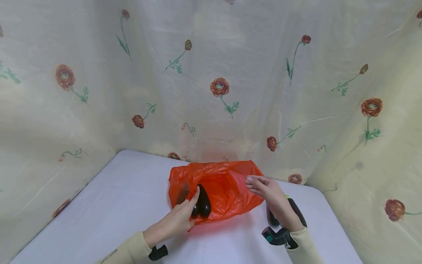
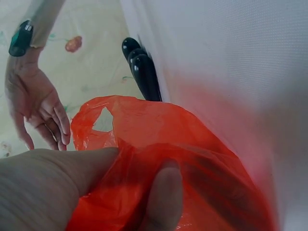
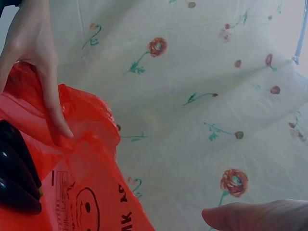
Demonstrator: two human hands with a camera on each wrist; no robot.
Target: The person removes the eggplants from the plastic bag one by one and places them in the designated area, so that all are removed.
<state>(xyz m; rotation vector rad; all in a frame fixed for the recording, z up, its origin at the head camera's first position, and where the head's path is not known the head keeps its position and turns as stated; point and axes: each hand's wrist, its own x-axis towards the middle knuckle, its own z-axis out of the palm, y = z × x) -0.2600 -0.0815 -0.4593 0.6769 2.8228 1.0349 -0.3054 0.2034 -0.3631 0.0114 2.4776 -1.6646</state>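
Currently pinching the red bag (image 1: pixel 242 205) by its left rim with the left hand (image 1: pixel 179 215), low centre of the head view, just beside bagged eggplants (image 1: pixel 204 203) lying lengthwise up the frame, narrow ends toward the top. At lower right, with loose eggplants (image 2: pixel 146 77) half-hidden, nearer the right hand (image 1: pixel 268 190), slanting down rightward in the left wrist view. Beyond, holding nothing in that hand, fingers loosely extended.

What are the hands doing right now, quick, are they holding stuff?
Left hand: closed, holding the red bag by its edge.
Right hand: open, holding nothing.
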